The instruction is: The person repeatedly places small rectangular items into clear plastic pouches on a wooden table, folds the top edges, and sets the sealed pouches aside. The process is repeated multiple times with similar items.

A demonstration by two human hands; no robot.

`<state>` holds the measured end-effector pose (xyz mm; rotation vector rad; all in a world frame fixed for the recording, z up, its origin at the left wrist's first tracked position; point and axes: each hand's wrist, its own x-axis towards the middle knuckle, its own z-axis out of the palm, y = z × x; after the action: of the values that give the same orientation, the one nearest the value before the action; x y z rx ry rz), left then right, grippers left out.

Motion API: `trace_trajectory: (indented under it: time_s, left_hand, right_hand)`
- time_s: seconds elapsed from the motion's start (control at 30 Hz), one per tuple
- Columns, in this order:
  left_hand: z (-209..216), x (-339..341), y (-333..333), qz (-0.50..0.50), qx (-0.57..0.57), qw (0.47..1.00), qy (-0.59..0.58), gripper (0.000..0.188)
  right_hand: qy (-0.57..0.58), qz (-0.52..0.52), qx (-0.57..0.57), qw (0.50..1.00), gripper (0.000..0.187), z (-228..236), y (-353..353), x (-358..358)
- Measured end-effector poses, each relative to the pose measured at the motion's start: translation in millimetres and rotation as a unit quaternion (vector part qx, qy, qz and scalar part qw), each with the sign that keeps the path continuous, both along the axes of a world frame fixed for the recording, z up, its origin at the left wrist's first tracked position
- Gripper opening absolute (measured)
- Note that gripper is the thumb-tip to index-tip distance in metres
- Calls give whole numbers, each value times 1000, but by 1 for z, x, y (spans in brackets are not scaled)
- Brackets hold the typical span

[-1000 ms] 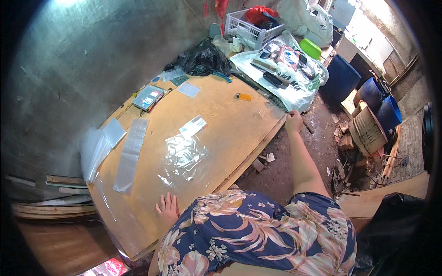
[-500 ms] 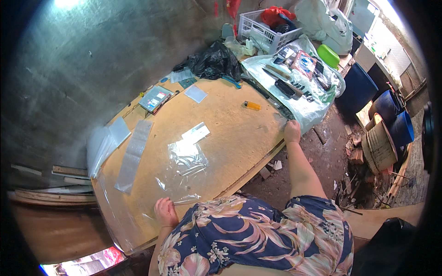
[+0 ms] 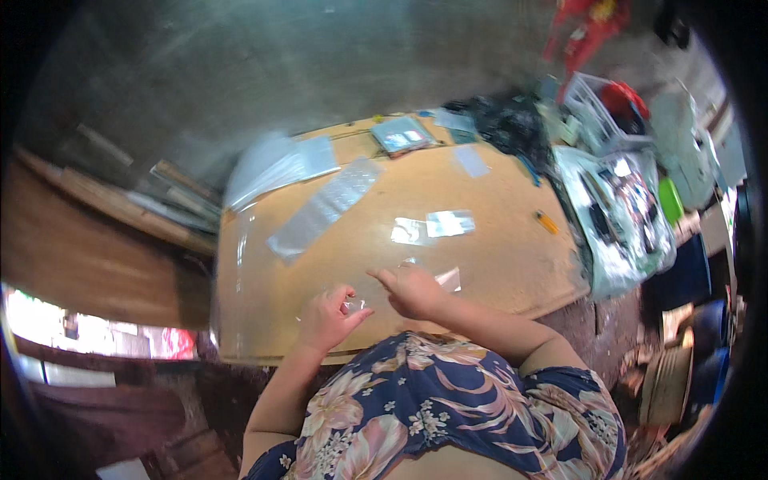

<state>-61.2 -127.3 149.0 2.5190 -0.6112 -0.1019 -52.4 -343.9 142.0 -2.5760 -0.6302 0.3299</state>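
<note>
My left hand (image 3: 326, 317) is over the near edge of the tan tabletop, its fingers curved and thumb apart around a small crumpled bit of clear plastic film (image 3: 357, 306). Just to its right, my right hand (image 3: 412, 291) has its index finger stretched toward the left. The other fingers are curled, and whatever they may hold is hidden. A shiny clear piece (image 3: 450, 280) shows beside the right wrist. Farther back lie a white card (image 3: 450, 223) and a shiny clear packet (image 3: 409, 231), side by side.
The table (image 3: 488, 200) also bears a long clear plastic strip (image 3: 324, 210), a stack of clear sleeves (image 3: 276, 172), a flat box (image 3: 402, 134) and an orange lighter (image 3: 546, 222). A black bag (image 3: 508, 128) lies at the back; a white sack (image 3: 588, 232) with tools is at right.
My right hand has left the table's right edge and come in beside my left hand. The large clear film no longer lies spread out. The view has swung left.
</note>
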Motion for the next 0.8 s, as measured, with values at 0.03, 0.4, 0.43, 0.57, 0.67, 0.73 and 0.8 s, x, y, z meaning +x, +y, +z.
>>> trace_trajectory:
  time_s: [0.03,0.4,0.43,0.57,0.67,0.73,0.8]
  left_hand:
    - [20,-2,21,-9,2,999,42,27]
    - [30,9,218,235,205,949,-39,15]
    - [39,19,234,285,244,923,-83,12]
    - [72,20,275,364,319,821,-302,25]
    - [62,7,275,350,328,826,-295,31]
    - [40,2,271,329,332,848,-251,34]
    - [9,8,263,303,331,870,-205,36]
  right_hand:
    - [13,13,30,999,46,12,7,6]
    - [4,155,-111,982,25,-1,182,147]
    - [-62,124,-22,990,20,1,207,165]
    - [-383,68,257,885,11,17,278,213]
    - [-461,84,327,821,12,8,298,229]
    - [-425,77,310,847,10,-15,301,235]
    - [-327,65,274,902,15,-46,296,241]
